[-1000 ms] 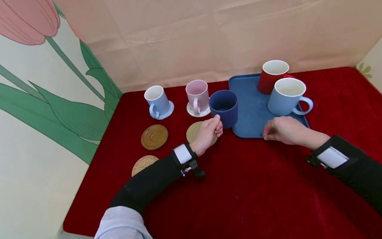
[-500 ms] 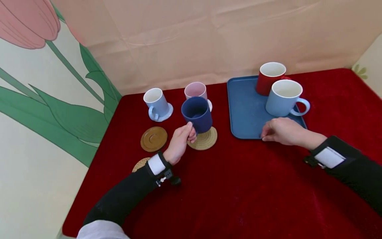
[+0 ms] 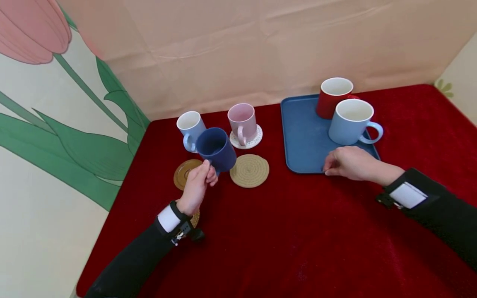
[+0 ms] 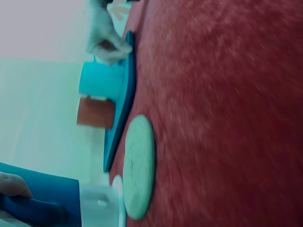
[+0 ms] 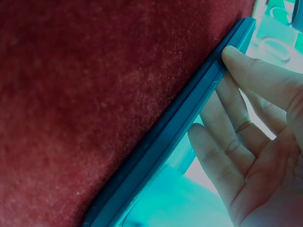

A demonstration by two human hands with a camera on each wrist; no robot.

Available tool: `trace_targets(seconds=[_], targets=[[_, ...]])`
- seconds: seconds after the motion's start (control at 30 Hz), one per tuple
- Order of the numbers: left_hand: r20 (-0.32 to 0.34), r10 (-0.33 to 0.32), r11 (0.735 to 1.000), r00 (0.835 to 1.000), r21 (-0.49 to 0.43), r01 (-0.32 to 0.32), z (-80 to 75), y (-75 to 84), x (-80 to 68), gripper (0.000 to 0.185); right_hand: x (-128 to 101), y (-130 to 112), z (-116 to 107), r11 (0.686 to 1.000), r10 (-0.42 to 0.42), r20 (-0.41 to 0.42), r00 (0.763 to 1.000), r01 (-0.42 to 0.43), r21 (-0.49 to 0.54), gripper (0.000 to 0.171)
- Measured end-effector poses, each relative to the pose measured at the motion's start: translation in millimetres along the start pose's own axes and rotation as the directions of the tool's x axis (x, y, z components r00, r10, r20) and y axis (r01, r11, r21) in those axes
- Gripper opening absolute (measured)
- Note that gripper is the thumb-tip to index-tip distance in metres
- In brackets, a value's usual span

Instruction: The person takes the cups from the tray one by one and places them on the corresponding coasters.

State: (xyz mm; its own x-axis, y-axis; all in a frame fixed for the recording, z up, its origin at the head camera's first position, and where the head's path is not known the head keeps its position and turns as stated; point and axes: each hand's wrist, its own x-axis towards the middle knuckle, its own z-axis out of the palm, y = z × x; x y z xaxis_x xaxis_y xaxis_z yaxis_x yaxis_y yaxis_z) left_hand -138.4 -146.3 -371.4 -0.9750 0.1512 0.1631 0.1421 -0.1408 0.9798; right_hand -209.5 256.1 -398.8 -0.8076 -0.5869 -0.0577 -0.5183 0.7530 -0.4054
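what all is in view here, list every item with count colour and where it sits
dark blue mug: 1, navy, held above the brown coaster
small light blue mug: 1, pale blue, back left on a coaster
pink mug: 1, pink, on white coaster
red mug: 1, red, far end of tray
large light blue mug: 1, pale blue, on tray
tray: 1, blue, right of centre
woven coaster: 1, tan, beside the tray
brown coaster: 1, brown, left
tablecloth: 1, red
left hand: grip on the dark blue mug
right hand: fingers on the tray's near edge
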Motion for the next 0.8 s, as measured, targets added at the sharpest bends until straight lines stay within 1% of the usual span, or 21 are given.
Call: trace_targets(seconds=[0.17, 0.37, 0.67, 0.8], targets=[[-0.050, 0.017, 1.000, 0.999, -0.003, -0.017, -16.5, 3.4, -5.2, 0.040, -0.1, -0.7, -0.8, 1.000, -0.002, -0.007, 1.000, 0.002, -0.001, 0.014], [-0.137, -0.008, 1.000, 0.991, -0.015, 0.006, -34.3, 4.0, -11.7, 0.039, -0.6, -0.6, 0.3, 1.000, -0.001, -0.005, 1.000, 0.001, 0.010, 0.014], [-0.193, 0.006, 1.000, 0.981, 0.006, -0.005, -55.5, 2.9, -17.5, 0.041, -1.0, -1.0, 0.7, 1.000, 0.002, -0.005, 1.000, -0.002, 0.011, 0.012], [-0.223, -0.009, 1.000, 0.975, 0.000, 0.009, -62.0, 1.7, -18.3, 0.041, -1.2, -1.7, 0.1, 1.000, -0.002, -0.006, 1.000, 0.002, 0.013, 0.012]])
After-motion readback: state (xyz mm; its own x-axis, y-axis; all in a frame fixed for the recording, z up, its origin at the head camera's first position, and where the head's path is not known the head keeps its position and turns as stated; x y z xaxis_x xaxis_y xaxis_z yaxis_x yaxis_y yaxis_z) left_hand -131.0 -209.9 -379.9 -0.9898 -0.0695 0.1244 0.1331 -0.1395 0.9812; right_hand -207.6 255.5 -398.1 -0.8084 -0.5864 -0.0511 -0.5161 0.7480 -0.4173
